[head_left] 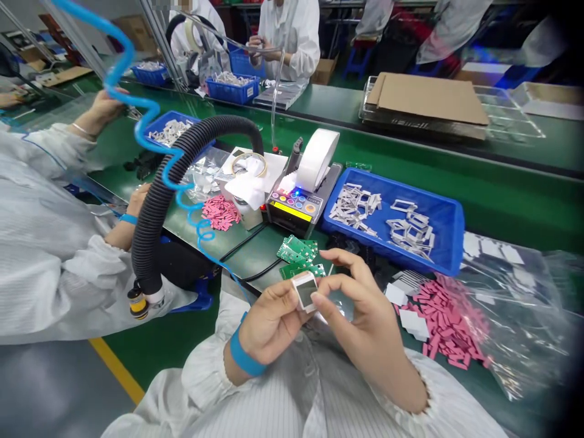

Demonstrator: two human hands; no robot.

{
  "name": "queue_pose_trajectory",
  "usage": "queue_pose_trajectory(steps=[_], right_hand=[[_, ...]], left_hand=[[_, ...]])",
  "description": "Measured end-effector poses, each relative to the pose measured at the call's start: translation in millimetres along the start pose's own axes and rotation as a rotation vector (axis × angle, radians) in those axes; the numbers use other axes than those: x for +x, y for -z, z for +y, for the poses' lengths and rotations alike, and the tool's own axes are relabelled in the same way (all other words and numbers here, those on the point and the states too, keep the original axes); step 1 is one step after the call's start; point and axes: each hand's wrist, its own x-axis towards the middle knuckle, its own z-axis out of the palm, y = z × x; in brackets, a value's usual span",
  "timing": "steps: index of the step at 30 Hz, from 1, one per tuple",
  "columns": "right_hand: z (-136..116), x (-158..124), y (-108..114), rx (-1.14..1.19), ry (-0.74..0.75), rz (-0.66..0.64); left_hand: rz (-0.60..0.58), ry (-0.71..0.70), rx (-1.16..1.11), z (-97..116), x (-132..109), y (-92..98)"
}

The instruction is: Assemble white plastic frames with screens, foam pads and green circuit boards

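Observation:
Close in front of my body, my left hand (272, 325) grips a small white-framed display (306, 292) with a dark grey square face. My right hand (360, 310) pinches the same display at its right edge between thumb and index finger. Just beyond the fingers lie several green circuit boards (297, 250), overlapping on the bench. A blue tray (449, 225) farther back holds many white plastic frames (410, 228). To the right of my right hand is a heap of pink strips (447, 316), with white pieces (414, 324) beside it.
A tape dispenser (296, 210) with a white roll stands behind the boards. A black ribbed hose (157, 213) and a coiled blue air line (176, 170) arch over the left side. Clear plastic bags (524, 310) lie at right. A co-worker's sleeve (59, 261) is close at left.

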Motion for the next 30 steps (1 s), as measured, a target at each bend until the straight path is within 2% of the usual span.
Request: queue_pose_trajectory(steps=[3, 9, 15, 17, 20, 23, 25, 30], right_hand=[[2, 2, -1, 0.02, -0.041, 0.002], [3, 3, -1, 0.047, -0.08, 0.016], [6, 4, -7, -0.013, -0.071, 0.004], [8, 4, -12, -0.11, -0.02, 0.038], [14, 2, -16, -0.254, 0.148, 0.063], [20, -2, -12, -0.298, 0.358, -0.12], [24, -4, -7, -0.319, 0.427, -0.239], [25, -8, -9, -0.427, 0.502, -0.239]], left_hand=[[0.039, -0.006, 0.006, 0, 0, -0.5], [0.038, 0.002, -0.009, -1, 0, 2.2], [0.073, -0.021, -0.034, -2, 0, 3.4], [0.093, -0.036, -0.025, -2, 1, 5.2], [0.107, -0.044, 0.019, -1, 1, 10.6], [0.08, -0.021, 0.074, 0, 0, 16.2], [0.076, 0.001, 0.081, 0, -2, 18.2], [0.096, 0.012, -0.007, 1, -2, 17.1]])
